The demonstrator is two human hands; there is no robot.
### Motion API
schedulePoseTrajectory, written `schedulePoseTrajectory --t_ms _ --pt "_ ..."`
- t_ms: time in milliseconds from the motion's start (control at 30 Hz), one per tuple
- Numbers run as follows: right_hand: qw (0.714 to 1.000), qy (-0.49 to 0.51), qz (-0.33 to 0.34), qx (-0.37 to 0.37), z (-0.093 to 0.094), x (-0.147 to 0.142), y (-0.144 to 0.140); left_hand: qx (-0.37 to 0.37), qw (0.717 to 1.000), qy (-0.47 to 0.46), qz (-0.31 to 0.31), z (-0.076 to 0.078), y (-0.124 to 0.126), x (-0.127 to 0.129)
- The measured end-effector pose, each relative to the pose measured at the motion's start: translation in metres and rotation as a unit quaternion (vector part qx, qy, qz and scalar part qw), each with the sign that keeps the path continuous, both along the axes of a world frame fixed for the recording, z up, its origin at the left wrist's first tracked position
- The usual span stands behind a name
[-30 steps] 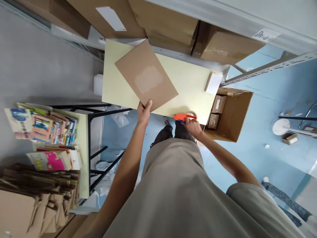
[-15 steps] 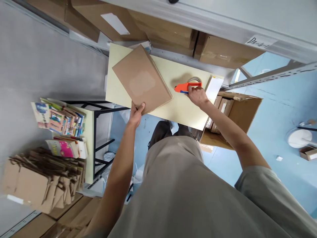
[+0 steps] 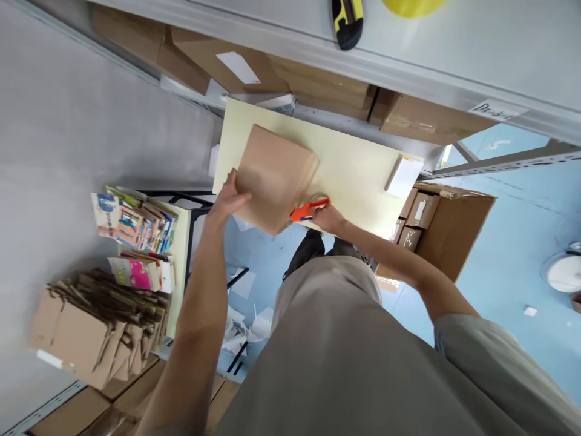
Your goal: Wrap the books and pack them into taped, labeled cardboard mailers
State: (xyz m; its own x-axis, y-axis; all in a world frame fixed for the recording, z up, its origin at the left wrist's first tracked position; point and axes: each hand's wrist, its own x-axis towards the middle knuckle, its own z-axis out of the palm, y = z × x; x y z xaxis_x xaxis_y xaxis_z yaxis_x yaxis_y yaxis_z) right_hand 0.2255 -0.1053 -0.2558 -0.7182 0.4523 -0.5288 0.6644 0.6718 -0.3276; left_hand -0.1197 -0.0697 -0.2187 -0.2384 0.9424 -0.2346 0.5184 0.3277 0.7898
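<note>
Head view: on the left part of a pale yellow rectangular bench [image 3: 358, 163], a flat brown cardboard box [image 3: 276, 172] is gripped at its left edge by the left hand [image 3: 229, 198], its near corner lying past the bench's near edge. Just right of it, an orange plastic tape dispenser [image 3: 301, 212] is clasped in the right hand [image 3: 329, 218]. The upper face appears closed; taping seems unfinished, though whether any strip is laid cannot be told. Beyond the bench's right edge, smaller brown boxes [image 3: 423, 210] are held in an open cardboard carton [image 3: 458, 230].
</note>
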Motion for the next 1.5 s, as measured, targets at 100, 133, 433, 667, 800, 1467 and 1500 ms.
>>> schedulePoseTrajectory --t_ms 100,133,433,667,800,1467,1500 --pt "1.0 0.022 -0.005 -0.005 0.005 -0.06 -0.019 0.003 0.996 0.081 0.023 -0.01 0.034 0.041" --pt "1.0 0.025 -0.013 -0.006 0.006 -0.078 -0.022 0.011 0.995 0.098 0.025 -0.016 0.044 0.059" --pt "0.997 0.037 -0.065 -0.018 0.001 -0.102 -0.035 -0.023 0.989 0.143 0.005 -0.043 0.083 0.151" --pt "0.994 -0.046 -0.092 -0.031 -0.006 0.04 -0.039 -0.012 0.991 0.129 0.029 -0.036 0.082 0.156" --pt "0.98 -0.116 -0.159 -0.008 -0.003 0.124 -0.017 -0.029 0.991 0.133 0.02 -0.04 0.084 0.154" --pt "0.996 0.067 0.052 0.016 -0.022 -0.006 -0.02 0.008 0.974 0.102 -0.2 -0.002 -0.039 0.161" --pt "0.996 0.071 0.055 0.013 -0.022 -0.008 -0.026 0.01 0.976 0.098 -0.192 -0.004 -0.045 0.162"
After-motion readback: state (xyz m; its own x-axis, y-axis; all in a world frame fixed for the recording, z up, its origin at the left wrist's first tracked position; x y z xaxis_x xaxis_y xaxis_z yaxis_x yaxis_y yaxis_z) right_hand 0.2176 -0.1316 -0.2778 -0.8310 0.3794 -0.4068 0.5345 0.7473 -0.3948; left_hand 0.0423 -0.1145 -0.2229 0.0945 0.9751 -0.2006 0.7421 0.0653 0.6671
